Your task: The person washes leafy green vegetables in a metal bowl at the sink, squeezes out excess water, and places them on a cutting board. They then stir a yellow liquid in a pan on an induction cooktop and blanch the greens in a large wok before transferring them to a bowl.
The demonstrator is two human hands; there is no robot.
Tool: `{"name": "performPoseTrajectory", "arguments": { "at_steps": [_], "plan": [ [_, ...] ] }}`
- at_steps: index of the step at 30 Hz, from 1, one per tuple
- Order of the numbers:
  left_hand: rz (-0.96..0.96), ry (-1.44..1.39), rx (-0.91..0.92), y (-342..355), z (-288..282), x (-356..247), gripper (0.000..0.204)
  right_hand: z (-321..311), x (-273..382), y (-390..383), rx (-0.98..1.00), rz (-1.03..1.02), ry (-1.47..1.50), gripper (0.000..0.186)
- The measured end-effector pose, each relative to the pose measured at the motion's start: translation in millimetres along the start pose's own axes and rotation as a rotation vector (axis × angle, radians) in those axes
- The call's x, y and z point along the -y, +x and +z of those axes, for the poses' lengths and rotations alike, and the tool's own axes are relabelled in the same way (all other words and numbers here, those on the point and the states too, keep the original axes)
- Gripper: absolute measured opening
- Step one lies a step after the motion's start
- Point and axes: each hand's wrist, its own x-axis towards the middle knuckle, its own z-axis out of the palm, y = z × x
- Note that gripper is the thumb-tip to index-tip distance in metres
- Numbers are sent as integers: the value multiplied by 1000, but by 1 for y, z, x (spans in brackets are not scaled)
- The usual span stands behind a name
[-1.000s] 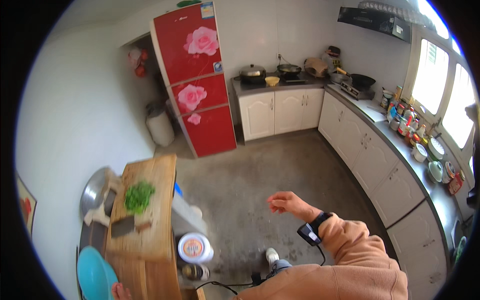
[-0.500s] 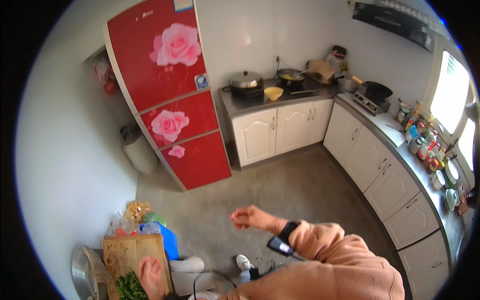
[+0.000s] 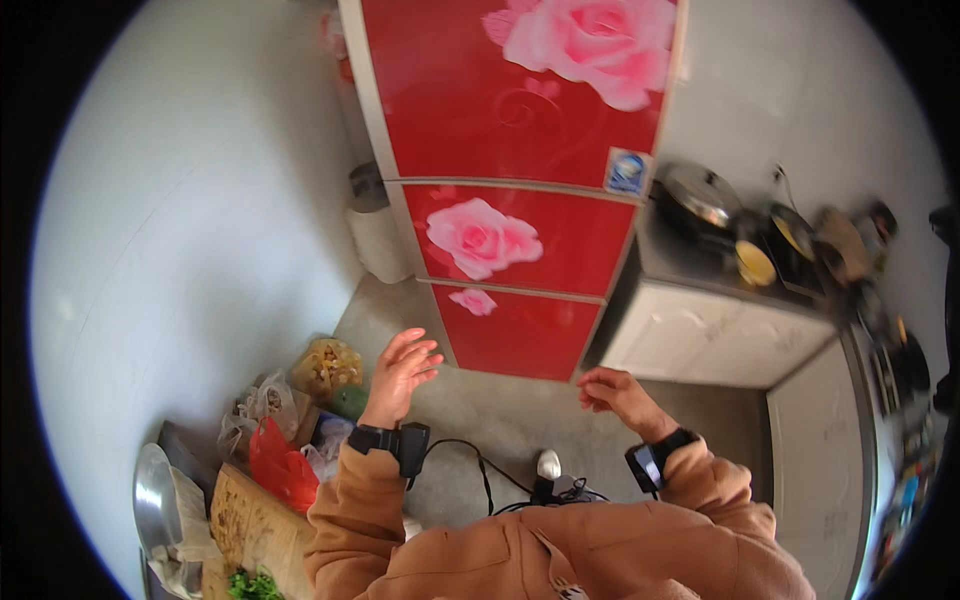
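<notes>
Fridge (image 3: 520, 190) left of counter (image 3: 700, 320)

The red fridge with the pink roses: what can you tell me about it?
The fridge is tall, glossy red, with three door sections split by pale metal strips, each printed with a pink rose. A small round blue sticker sits low on the top door. All doors look shut. It stands on the floor between a white wall and a white cabinet. Both hands, left and right, are open, touching nothing.

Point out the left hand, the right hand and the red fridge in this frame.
left hand (image 3: 400, 372), head view, on the back of the open hand.
right hand (image 3: 610, 392), head view, on the back of the loosely curled hand.
red fridge (image 3: 520, 250), head view, on the middle door beside the pink rose.
</notes>
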Motion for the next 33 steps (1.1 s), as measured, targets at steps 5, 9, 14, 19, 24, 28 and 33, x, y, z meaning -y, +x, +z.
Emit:
{"name": "performPoseTrajectory", "arguments": {
  "at_steps": [5,9,14,19,24,28,33],
  "plan": [
    [-93,-22,-243,165,-15,17,42,-61,29,117,-55,129,0,18],
    [-90,106,-420,275,-54,21,46,-87,46,184,-35,118,26,18],
    [45,563,-532,420,-117,18,59,-92,35,226,-243,212,76,18],
    [213,600,-391,522,-144,44,62,-65,27,234,-541,375,191,20],
    [267,422,-331,544,-149,57,63,-32,34,234,-542,332,202,20],
    [260,461,-428,493,-147,51,61,-15,40,221,-444,249,125,20],
    [330,425,-443,361,-129,60,63,-7,23,166,-301,140,21,19]
  ]
}}
